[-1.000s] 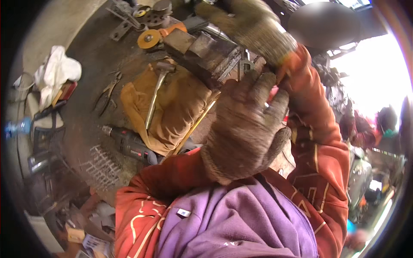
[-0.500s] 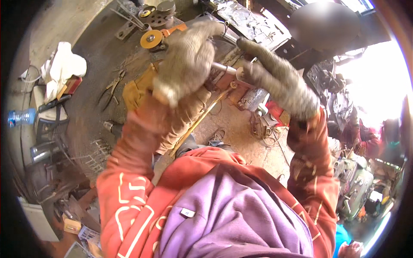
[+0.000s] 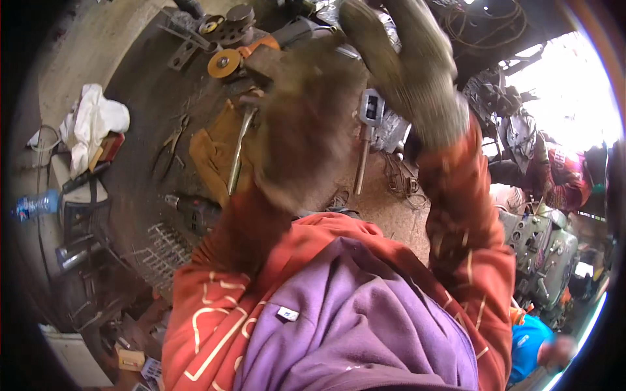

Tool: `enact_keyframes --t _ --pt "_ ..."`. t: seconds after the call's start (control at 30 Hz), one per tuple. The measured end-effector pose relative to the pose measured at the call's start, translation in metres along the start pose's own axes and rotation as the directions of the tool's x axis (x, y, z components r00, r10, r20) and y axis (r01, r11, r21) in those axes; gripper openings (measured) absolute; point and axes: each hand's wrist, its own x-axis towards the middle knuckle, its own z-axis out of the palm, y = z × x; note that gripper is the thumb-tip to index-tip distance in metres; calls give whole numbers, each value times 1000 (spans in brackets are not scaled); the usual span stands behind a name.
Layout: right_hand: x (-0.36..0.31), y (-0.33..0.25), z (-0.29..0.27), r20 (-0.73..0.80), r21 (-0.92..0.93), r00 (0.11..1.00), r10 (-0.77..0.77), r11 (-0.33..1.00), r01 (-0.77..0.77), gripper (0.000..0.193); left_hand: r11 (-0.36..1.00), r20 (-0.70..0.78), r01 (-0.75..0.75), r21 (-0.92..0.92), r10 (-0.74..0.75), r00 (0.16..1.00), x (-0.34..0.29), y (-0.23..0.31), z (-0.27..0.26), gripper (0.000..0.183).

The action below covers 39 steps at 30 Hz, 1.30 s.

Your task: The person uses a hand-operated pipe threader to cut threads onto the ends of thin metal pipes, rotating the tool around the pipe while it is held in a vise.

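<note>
My left hand (image 3: 310,120), in a worn grey-brown work glove, is smeared by motion over the bench, so its fingers cannot be read. My right hand (image 3: 417,72), gloved alike, reaches toward the top edge with its fingers stretched and apart. Between and below the hands is a grey metal tool (image 3: 370,107) with a framed, rectangular head and a long straight handle pointing toward me. A shiny metal bar (image 3: 241,146) lies left of my left hand, across a tan leather piece (image 3: 212,153). What lies under the left hand is hidden.
An angle grinder with an orange disc (image 3: 224,63) lies at the far left of the bench. Nearer are long-handled pliers (image 3: 173,144) and a power drill (image 3: 194,210). A plastic bottle (image 3: 38,204) is at left. People in red (image 3: 566,173) and blue (image 3: 529,345) are at right.
My left hand has moved right and lower; my right hand has swung up toward the top edge. The framed tool head and the shiny bar now show plainly.
</note>
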Motion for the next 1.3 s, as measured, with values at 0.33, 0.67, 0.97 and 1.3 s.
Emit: enact_keyframes --t 0.33,0.67,0.97,1.3 --pt "16 75 10 686 51 717 126 974 -220 56 682 -177 -94 726 317 932 -36 -13 10 34" --pt "-58 -82 6 185 -320 951 247 930 -180 95 989 424 -124 75 81 902 122 -100 -20 34" --pt "-18 -26 -3 -38 103 999 37 994 -33 59 973 -214 -119 196 161 963 60 -67 0 33" --pt "48 60 47 607 21 793 50 997 -80 63 555 -113 -107 825 347 931 -38 -1 63 40"
